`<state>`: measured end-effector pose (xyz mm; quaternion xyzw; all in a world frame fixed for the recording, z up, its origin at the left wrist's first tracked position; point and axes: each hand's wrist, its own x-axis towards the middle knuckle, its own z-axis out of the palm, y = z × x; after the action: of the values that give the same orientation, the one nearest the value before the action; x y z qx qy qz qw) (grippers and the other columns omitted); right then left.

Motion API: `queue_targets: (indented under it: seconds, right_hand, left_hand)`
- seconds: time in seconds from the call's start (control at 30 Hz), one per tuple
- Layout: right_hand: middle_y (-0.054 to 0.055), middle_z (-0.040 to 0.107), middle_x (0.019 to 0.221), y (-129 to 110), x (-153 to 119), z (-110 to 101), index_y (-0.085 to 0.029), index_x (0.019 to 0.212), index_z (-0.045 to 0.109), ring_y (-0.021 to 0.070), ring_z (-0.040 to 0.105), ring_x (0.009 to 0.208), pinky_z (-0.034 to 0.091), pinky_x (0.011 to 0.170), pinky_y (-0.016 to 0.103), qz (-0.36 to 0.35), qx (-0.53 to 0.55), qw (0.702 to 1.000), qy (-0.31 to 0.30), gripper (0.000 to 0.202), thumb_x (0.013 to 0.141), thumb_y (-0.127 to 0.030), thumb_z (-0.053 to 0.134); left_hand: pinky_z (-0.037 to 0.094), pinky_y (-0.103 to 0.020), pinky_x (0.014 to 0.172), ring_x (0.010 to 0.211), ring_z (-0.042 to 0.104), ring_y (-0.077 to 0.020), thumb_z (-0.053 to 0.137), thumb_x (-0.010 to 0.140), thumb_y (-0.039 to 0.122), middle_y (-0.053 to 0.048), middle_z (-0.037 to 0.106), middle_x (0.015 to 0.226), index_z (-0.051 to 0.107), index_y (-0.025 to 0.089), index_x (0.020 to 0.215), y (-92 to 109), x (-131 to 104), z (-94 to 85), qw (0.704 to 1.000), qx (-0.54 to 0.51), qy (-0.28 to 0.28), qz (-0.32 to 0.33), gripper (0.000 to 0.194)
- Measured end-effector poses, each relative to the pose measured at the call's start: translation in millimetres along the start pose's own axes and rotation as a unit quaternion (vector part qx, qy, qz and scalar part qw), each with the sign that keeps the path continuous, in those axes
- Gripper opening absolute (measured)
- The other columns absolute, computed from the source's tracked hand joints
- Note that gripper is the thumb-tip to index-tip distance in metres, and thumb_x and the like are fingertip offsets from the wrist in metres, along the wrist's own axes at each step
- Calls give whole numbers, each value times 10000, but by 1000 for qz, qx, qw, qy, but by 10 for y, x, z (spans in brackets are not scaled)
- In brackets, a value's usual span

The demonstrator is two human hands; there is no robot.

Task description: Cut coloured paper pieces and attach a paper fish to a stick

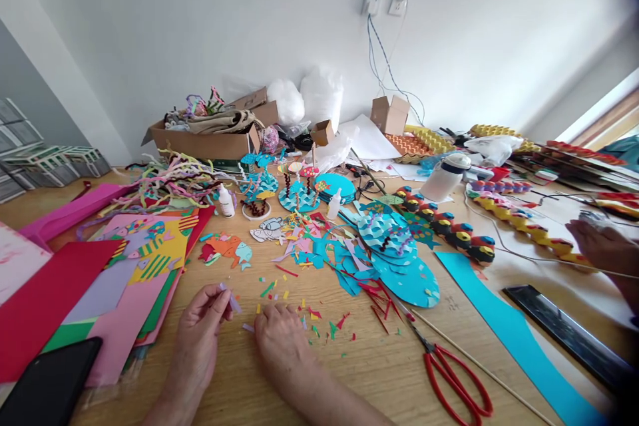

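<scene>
My left hand [202,329] is closed, with a small strip of lilac paper [232,301] pinched between thumb and fingers just above the table. Beside it, my right hand [283,339] rests on the wood, its fingers curled under; whatever they hold, if anything, is hidden. A lilac scrap [248,328] lies at its left edge. Tiny coloured paper bits [332,329] are scattered around this hand. Beyond lie orange and blue paper fish [227,247] and an uncoloured fish drawing [268,230]. Red-handled scissors [456,379] lie partly open at the right.
Coloured paper sheets [94,279] and a black phone [52,379] occupy the left. Glue bottles [226,202], blue paper discs [407,276] and a white bottle [446,178] stand or lie farther back. A thin stick [479,363] crosses the right. Another person's hand [606,249] is at far right.
</scene>
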<state>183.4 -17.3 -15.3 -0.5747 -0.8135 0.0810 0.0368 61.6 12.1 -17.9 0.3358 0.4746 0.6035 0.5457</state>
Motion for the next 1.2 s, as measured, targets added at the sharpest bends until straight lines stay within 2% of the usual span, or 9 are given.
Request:
queue_targets:
  seconds: [0.3, 0.43, 0.53, 0.73, 1.2]
  right_hand:
    - [95, 620, 826, 96, -16, 29, -133, 834, 590, 221, 568, 772, 426, 663, 328, 28, 2, 999, 28, 197, 775, -39, 426]
    - [77, 615, 841, 116, -15, 24, -146, 826, 588, 213, 561, 785, 423, 685, 323, 18, 12, 998, 54, 129, 787, -107, 471]
    - [84, 611, 823, 74, -10, 10, -143, 799, 598, 218, 558, 785, 426, 679, 327, -3, 10, 999, 43, 129, 801, -143, 470]
    - [114, 610, 812, 20, 22, -22, -117, 812, 608, 243, 563, 786, 433, 664, 354, 0, -2, 1000, 12, 181, 794, -73, 433]
    - [126, 598, 860, -7, 29, 18, -119, 847, 591, 256, 548, 831, 409, 711, 373, 29, -5, 999, 12, 276, 775, -3, 351]
  left_hand:
    - [397, -174, 497, 527, 482, -77, 721, 557, 265, 40, 567, 596, 599, 167, 686, 2, 9, 6, 1000, -13, -2, 0, 203]
    - [388, -174, 494, 523, 474, -77, 715, 566, 267, 42, 562, 585, 597, 164, 683, 10, 4, 13, 1000, -6, 0, 5, 196]
    - [381, -182, 495, 518, 470, -80, 707, 576, 274, 45, 560, 584, 594, 169, 685, 13, 0, 14, 1000, 4, -6, 8, 189]
    - [363, -184, 495, 511, 454, -78, 707, 577, 278, 48, 553, 580, 589, 175, 680, 3, -11, 13, 1000, 4, -10, 11, 187]
    - [355, -191, 474, 484, 437, -80, 681, 603, 296, 44, 517, 529, 589, 154, 663, 15, -52, 75, 999, 32, -29, 8, 179]
